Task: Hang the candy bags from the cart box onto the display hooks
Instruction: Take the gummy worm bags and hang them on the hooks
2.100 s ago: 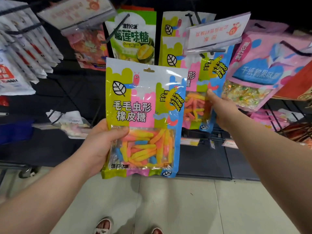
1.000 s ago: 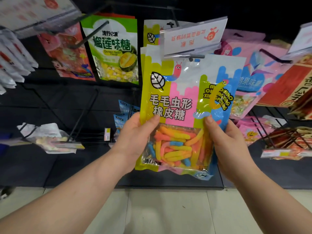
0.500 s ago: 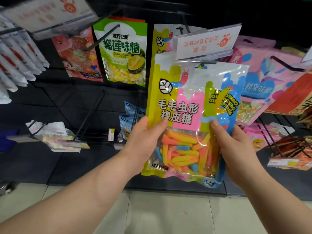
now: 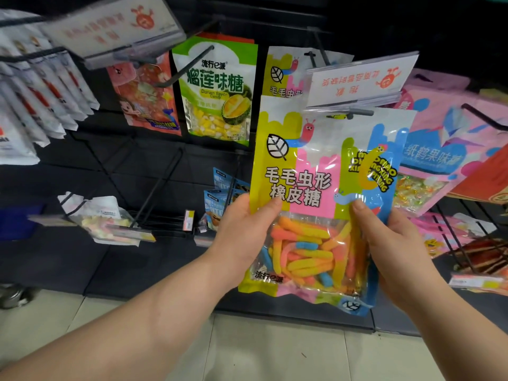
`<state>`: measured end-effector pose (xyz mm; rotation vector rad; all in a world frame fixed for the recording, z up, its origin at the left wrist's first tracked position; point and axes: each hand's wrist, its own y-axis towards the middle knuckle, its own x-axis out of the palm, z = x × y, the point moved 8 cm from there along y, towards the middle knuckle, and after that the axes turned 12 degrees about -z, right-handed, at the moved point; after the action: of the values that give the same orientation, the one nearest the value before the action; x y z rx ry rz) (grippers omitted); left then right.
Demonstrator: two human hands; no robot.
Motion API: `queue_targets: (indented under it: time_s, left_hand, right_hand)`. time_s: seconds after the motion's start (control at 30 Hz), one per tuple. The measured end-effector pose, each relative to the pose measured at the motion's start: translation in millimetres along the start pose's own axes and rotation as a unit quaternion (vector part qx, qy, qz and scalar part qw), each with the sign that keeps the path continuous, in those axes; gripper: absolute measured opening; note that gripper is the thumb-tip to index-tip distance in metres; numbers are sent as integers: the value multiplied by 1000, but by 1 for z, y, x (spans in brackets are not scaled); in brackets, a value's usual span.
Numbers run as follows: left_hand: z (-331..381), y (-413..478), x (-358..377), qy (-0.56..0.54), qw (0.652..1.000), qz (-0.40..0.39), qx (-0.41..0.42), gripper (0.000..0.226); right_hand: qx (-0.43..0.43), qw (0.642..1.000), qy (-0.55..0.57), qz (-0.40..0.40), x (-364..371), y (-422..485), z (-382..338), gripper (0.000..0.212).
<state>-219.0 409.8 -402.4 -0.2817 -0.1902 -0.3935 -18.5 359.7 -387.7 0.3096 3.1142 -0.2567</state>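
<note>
Upright, candy bag [image 4: 316, 166] sits between left grip [image 4: 242, 232] and right grip [image 4: 395, 248].

Right hand [image 4: 390, 243] now grips candy bag [image 4: 308, 174] too; bag lifted to hook [image 4: 339, 116].

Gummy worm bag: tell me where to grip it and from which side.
Grip the gummy worm bag by its side edges at mid height, left hand and right hand from either side. It is flat and limp, and its top must stay free for the hook.

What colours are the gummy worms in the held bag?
Orange, yellow, pink and blue gummy worms inside the bag; head view.
</note>
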Motion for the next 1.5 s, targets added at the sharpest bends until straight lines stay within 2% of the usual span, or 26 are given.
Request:
queue_targets:
  time_s: [0.17,0.3,0.4,0.5,0.7,0.83,1.03,1.17,1.3,1.4,1.47,1.5]
  left_hand:
    - [-3,-4,-5,12,1000,14,-12,15]
    - [1,-5,-7,50,998,23,1,13]
    - [3,-4,-8,56,998,29,1,12]
    - [10,7,-8,77,996,36,-1,8]
    - [27,52,-15,213,975,60,4,15]
    - [33,81,-19,275,959,74,-8,30]
    - [32,106,-21,316,944,97,-23,38]
    - [30,109,-24,336,935,103,-40,35]
    - [31,101,-25,361,926,100,-42,39]
    - [35,84,-22,445,891,84,-30,48]
    - [37,69,-17,546,836,57,-12,52]
    - [37,61,-15,603,797,41,-10,55]
  right_hand:
    - [14,1000,11,-11,7,-2,5,16]
    - [22,1000,19,-8,6,-5,8,29]
    - [31,999,15,-4,5,-1,8,16]
    - [34,999,1,9,3,15,4,20]
    - [38,998,-23,48,1,58,-1,20]
    - [62,996,-52,39,0,84,1,19]
    - [83,989,-103,62,-5,102,-1,35]
    - [95,988,-110,60,-6,103,2,35]
    - [75,978,-171,90,-7,93,-5,53]
    - [40,953,-290,79,1,73,-13,60]
    - [44,911,-411,16,16,59,-11,65]
    - [49,876,-479,-22,25,52,-10,67]
